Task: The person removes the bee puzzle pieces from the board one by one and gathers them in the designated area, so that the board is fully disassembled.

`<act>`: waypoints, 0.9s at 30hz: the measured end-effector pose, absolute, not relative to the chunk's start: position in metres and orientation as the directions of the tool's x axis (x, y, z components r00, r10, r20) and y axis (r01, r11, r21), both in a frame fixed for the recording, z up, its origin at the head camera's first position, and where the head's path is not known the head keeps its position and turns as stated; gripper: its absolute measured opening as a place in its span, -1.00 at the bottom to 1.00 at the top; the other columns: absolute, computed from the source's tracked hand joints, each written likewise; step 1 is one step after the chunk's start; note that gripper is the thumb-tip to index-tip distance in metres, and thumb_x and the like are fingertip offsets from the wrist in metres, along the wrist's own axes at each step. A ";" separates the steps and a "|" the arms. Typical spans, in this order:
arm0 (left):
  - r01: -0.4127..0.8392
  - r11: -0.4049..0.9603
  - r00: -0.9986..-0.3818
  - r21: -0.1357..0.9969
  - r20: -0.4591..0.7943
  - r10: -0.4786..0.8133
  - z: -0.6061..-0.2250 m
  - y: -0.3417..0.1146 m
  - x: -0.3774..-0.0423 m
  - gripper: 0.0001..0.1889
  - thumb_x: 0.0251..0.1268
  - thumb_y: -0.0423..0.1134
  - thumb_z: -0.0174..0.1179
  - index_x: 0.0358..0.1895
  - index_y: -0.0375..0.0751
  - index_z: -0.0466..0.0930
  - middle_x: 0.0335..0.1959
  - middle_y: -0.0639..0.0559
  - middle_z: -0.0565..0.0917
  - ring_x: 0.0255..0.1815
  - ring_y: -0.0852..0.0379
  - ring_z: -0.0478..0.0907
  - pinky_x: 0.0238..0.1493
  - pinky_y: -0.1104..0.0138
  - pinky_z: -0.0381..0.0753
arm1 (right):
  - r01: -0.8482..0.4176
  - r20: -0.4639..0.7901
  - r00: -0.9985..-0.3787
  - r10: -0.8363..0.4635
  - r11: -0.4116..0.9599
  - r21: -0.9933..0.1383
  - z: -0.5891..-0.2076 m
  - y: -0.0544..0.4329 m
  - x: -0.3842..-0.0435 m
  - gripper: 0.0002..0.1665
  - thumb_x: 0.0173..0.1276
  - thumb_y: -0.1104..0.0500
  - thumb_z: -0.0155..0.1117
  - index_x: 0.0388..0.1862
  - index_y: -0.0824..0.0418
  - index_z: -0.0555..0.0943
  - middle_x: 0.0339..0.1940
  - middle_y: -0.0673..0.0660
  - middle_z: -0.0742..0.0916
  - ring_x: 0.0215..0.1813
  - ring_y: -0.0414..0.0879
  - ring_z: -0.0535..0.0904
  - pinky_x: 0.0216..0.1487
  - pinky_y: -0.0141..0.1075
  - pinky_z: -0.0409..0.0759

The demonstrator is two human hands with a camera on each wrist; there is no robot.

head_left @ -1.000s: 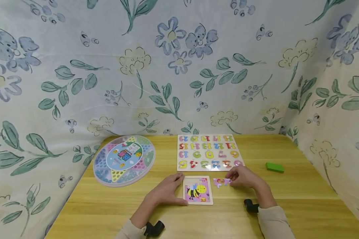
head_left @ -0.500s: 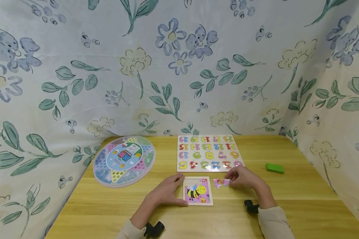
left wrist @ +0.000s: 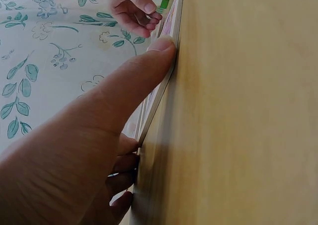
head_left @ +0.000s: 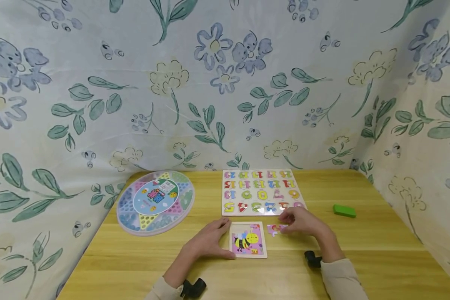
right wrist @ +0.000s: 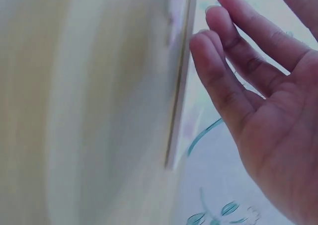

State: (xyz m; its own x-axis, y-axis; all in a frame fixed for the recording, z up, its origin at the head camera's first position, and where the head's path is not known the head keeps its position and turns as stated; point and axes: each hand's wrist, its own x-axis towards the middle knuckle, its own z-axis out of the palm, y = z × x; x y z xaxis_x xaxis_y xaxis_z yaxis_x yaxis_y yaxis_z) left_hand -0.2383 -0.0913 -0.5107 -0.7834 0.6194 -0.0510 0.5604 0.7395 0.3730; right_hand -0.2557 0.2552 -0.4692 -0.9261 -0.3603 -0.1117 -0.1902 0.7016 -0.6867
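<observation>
Floral cloth (head_left: 210, 112) hung behind and beside the wooden table (head_left: 135, 266), on which, in the head view, a round game board (head_left: 155, 196) lay at the left, a number board (head_left: 260, 201) at the back and a green block (head_left: 344, 210) at the right. Compared with half a second earlier, the right hand (head_left: 303, 221) had come slightly to the left, and its thumb covered more of the loose pieces (head_left: 275, 229); the left hand (head_left: 210, 238) had stayed in its place at the bee puzzle (head_left: 246, 239). I judged from this that the work was at the arranging of the pieces, since bare wood showed at the top of the puzzle. These pieces lay just beside the puzzle's right edge, just left of the right hand and partly beneath its thumb. From the left wrist, the left hand gripped the puzzle's frame, with the thumb on one corner and the fingers at another. From the right wrist, the right hand's fingers were loosely bent, and I saw nothing pinched; whether its thumb touched a piece, I could not tell. Beside them stood the blurred edge of a board, which one was not clear.
</observation>
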 end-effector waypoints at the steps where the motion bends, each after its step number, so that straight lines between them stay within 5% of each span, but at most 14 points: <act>1: 0.560 0.740 -0.783 0.373 -0.052 0.619 -0.510 -0.092 -0.238 0.17 -0.08 0.50 0.24 0.53 -0.16 0.09 0.58 -0.04 0.11 0.56 -0.02 0.10 0.52 0.10 0.21 | -0.204 -0.103 -0.923 -0.371 0.698 -0.686 -0.467 0.251 -0.255 -0.61 0.04 0.18 0.56 -0.15 0.28 0.68 -0.25 0.10 0.70 -0.23 -0.08 0.50 -0.25 -0.41 0.53; 9: 0.561 0.738 -0.781 0.376 -0.054 0.622 -0.510 -0.091 -0.237 0.17 -0.07 0.50 0.24 0.54 -0.16 0.07 0.58 -0.03 0.10 0.57 -0.02 0.10 0.52 0.10 0.20 | -0.317 -0.044 -0.881 -0.471 0.656 -0.685 -0.462 0.226 -0.254 -0.61 0.04 0.20 0.54 -0.17 0.34 0.67 -0.35 0.13 0.68 -0.34 -0.18 0.48 -0.36 -0.45 0.52; 27: 0.555 0.740 -0.781 0.380 -0.066 0.620 -0.512 -0.091 -0.240 0.18 -0.08 0.55 0.19 0.54 -0.13 0.08 0.57 -0.01 0.13 0.55 -0.02 0.13 0.51 0.11 0.22 | -0.322 -0.065 -0.866 -0.496 0.652 -0.687 -0.470 0.192 -0.259 -0.65 -0.02 0.26 0.57 -0.22 0.29 0.69 -0.37 0.10 0.69 -0.34 -0.15 0.52 -0.36 -0.44 0.54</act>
